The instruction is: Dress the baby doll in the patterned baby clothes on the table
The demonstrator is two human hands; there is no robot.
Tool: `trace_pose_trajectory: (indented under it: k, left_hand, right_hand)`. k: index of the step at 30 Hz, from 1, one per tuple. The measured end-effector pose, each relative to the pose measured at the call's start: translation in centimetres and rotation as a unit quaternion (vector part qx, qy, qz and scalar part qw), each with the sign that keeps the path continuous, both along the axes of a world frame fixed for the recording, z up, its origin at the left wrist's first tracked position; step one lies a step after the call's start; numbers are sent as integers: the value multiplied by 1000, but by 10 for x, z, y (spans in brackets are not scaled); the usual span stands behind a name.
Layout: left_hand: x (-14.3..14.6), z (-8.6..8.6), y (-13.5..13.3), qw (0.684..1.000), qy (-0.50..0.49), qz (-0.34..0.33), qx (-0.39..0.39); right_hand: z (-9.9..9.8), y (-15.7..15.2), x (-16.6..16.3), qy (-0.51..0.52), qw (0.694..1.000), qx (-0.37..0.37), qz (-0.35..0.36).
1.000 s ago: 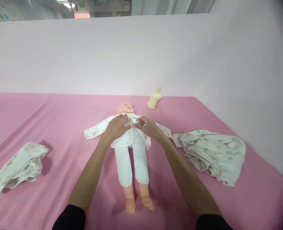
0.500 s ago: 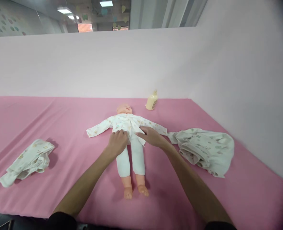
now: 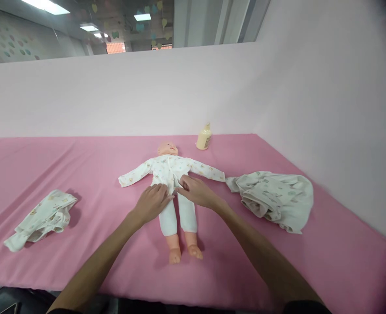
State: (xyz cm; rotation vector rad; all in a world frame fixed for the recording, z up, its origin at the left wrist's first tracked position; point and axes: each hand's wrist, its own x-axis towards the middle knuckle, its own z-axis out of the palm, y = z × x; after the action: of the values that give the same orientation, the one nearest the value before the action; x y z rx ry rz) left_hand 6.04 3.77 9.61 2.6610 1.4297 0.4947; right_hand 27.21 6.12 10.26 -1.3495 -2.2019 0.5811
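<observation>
A baby doll [image 3: 168, 149] lies on its back in the middle of the pink-covered table, head away from me and bare feet towards me. It wears a patterned white baby shirt [image 3: 162, 167], with both sleeves spread wide, and white trousers [image 3: 188, 213]. At the shirt's lower edge, my left hand [image 3: 153, 200] is closed on the fabric over the doll's waist. Beside it my right hand [image 3: 196, 190] pinches the other side of the same hem. The two hands are close together, and the cloth inside the fingers is mostly hidden.
Behind the doll's head a pale yellow pump bottle [image 3: 204, 137] stands near the white wall [image 3: 130, 96]. A crumpled patterned garment [image 3: 44, 218] lies at left on the pink sheet [image 3: 91, 170]. A bunched white cloth [image 3: 278, 196] touches the doll's sleeve end at right.
Both hands have come nearer each other and towards me at the shirt's hem. The right front flap, which was lifted aside, now lies closed across the doll's front. The view has tilted slightly up.
</observation>
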Motion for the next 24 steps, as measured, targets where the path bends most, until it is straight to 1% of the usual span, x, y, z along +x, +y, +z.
trace_pose_trajectory:
  k: [3, 5, 7, 9, 12, 15, 17, 20, 24]
  left_hand:
    - [2, 5, 7, 996, -74, 43, -40]
    - [3, 11, 15, 994, -85, 57, -49]
    - [5, 14, 23, 995, -71, 52, -53]
    - [7, 14, 30, 997, -31, 31, -62]
    - [10, 9, 37, 997, 27, 12, -71]
    - [13, 2, 41, 997, 21, 20, -72]
    - [14, -1, 43, 997, 0, 28, -73]
    - [16, -5, 45, 996, -22, 46, -69]
    - [17, -9, 47, 996, -26, 58, -59]
  right_hand:
    - [1, 1, -4, 28, 999, 2, -47]
    - [0, 4, -9, 29, 996, 14, -78]
    - [-5, 8, -15, 36, 994, 16, -101]
    - [-12, 13, -18, 64, 993, -6, -102]
    - [-22, 20, -18, 133, 985, -65, -92]
    - [-24, 23, -18, 167, 974, -114, -103]
    - [-21, 23, -22, 145, 975, -113, -121]
    - [-17, 22, -31, 82, 980, -78, -162]
    - [-17, 23, -39, 38, 979, -64, -188]
